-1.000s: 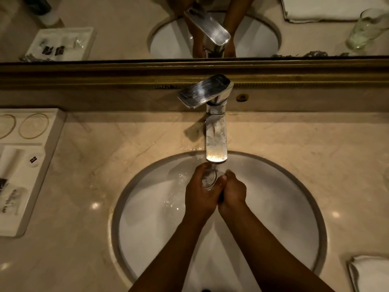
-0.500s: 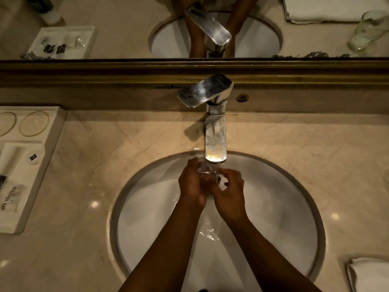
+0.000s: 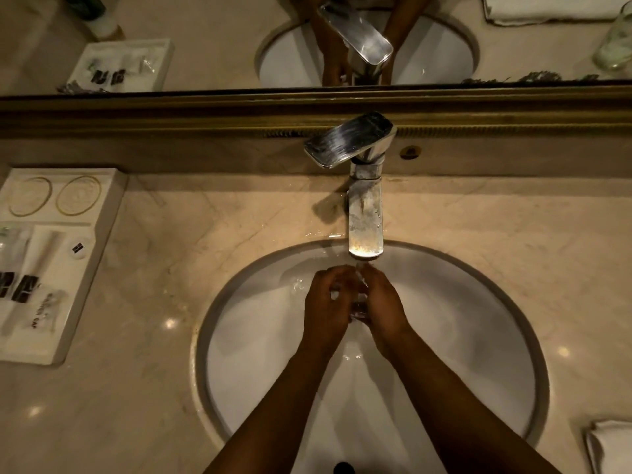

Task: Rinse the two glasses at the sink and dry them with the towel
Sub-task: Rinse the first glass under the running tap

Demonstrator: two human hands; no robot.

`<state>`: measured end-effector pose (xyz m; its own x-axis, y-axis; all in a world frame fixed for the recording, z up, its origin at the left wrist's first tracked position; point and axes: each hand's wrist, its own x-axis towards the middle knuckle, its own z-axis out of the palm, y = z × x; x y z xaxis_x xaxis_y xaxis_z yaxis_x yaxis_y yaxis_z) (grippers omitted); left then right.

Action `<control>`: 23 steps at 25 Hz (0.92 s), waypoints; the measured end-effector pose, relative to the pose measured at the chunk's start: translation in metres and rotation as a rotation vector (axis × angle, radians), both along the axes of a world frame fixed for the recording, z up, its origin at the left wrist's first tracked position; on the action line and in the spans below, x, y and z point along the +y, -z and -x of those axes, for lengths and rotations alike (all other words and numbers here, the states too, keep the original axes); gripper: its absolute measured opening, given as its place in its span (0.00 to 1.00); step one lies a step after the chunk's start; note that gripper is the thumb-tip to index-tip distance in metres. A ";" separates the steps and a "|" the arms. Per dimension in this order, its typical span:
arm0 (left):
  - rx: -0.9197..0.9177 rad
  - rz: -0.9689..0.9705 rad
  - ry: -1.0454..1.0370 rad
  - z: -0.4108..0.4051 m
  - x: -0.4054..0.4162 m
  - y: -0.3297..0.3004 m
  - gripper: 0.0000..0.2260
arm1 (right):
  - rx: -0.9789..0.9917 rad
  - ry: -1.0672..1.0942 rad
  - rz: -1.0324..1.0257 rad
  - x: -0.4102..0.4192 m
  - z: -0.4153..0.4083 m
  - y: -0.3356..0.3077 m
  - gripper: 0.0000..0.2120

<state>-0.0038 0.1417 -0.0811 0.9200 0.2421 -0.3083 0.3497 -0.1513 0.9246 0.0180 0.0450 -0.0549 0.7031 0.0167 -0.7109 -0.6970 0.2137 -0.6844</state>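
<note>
Both my hands are over the white oval sink [image 3: 478, 336], just below the chrome faucet [image 3: 365, 220], whose water is running. My left hand [image 3: 328, 307] and my right hand [image 3: 383, 302] are wrapped around a clear glass [image 3: 357, 302], of which only slivers show between the fingers. The stream falls onto the glass and my fingers. A second glass [image 3: 615, 39] appears only as a reflection in the mirror at the top right. A folded white towel [image 3: 612, 446] lies on the counter at the bottom right corner.
A white amenity tray [image 3: 51, 261] with packets and two round recesses sits on the marble counter at left. A gold-framed mirror ledge [image 3: 205, 111] runs behind the faucet. The sink drain [image 3: 343, 468] shows at the bottom edge.
My hands have turned around the glass under the stream and closed tighter on it. The glass's rim, visible a second ago, is now mostly covered by my fingers.
</note>
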 end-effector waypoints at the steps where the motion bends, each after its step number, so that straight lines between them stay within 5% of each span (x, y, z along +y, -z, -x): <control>1: -0.056 -0.039 0.035 0.002 0.003 0.001 0.09 | 0.017 -0.056 -0.001 -0.001 -0.002 -0.002 0.18; 3: 0.009 0.085 -0.094 -0.003 0.007 0.004 0.11 | -0.084 -0.174 0.131 -0.001 -0.002 -0.005 0.20; 5: 0.269 0.431 -0.316 -0.018 0.008 0.005 0.12 | -0.395 -0.311 0.332 -0.004 0.010 -0.006 0.15; 8: 0.474 0.853 -0.293 -0.027 0.012 0.007 0.14 | -0.875 -0.668 0.753 -0.016 0.018 -0.005 0.12; 14: 0.688 0.754 0.049 -0.033 0.029 0.000 0.13 | -1.221 -1.263 0.835 -0.059 -0.007 0.000 0.17; 18: 0.762 0.629 0.148 -0.036 0.023 0.006 0.14 | -1.045 -1.311 0.845 -0.052 0.007 0.003 0.17; 23: 0.599 0.923 0.021 -0.030 0.008 0.006 0.15 | -0.737 -0.898 0.794 -0.038 0.013 0.006 0.12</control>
